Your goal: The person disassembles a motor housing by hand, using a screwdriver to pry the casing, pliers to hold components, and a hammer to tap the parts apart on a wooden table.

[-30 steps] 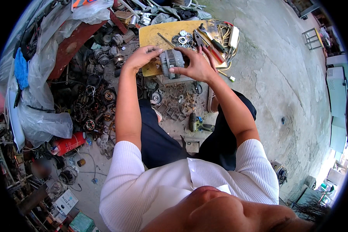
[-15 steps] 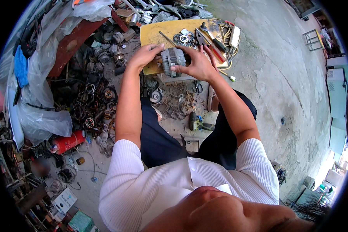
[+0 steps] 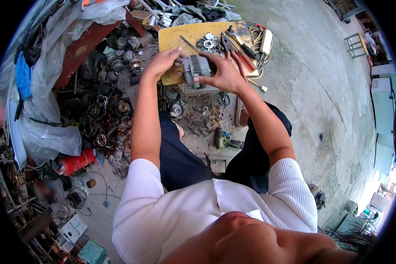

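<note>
A grey ribbed alternator [image 3: 192,72] lies on its side on the near part of a yellow board [image 3: 171,37]. My right hand [image 3: 226,74] grips its right side, thumb along the near face and fingers over the top. Close to its left end is my left hand [image 3: 163,64], thumb and fingers apart; whether the fingertips touch the end is hard to see. Behind the alternator lie a thin rod-like tool [image 3: 189,44] and a cluster of small metal parts [image 3: 210,43]. Pliers [image 3: 226,44], a ratchet [image 3: 244,44] and a red-handled tool [image 3: 248,60] lie to their right.
A white power strip [image 3: 266,42] and coiled cable sit at the board's right edge. A green cordless drill [image 3: 221,138] stands on the floor between my legs. Heaped motor parts [image 3: 105,101] and a red cylinder [image 3: 77,162] are at left; concrete floor [image 3: 314,88] stretches right.
My left hand has drawn slightly back from the alternator's left end, its thumb lifting away. My right hand keeps its grip, and the alternator has barely shifted.
</note>
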Available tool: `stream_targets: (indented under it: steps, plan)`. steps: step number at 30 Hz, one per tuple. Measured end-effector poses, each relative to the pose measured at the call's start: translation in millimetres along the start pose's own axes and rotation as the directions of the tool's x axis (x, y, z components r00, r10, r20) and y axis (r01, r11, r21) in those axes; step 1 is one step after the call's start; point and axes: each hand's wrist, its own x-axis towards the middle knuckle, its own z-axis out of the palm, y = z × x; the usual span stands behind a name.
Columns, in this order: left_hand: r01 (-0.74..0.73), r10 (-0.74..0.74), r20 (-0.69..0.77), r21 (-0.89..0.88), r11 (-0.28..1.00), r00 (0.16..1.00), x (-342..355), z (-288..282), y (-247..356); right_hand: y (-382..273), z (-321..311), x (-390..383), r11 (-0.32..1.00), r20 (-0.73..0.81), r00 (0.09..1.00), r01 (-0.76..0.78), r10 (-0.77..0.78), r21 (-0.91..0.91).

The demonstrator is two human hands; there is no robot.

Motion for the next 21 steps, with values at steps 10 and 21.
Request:
stream_targets:
  steps: [10,21]
  plan:
    - [-0.040,0.040,-0.012,0.006,0.999,0.999,-7,6,2,1,0,1,1.000,0.004,1.000,-0.006,0.006,0.000]
    - [-0.046,0.041,0.061,0.083,0.996,0.997,-14,-7,7,2,1,1,1.000,0.009,1.000,-0.002,0.002,-0.002]
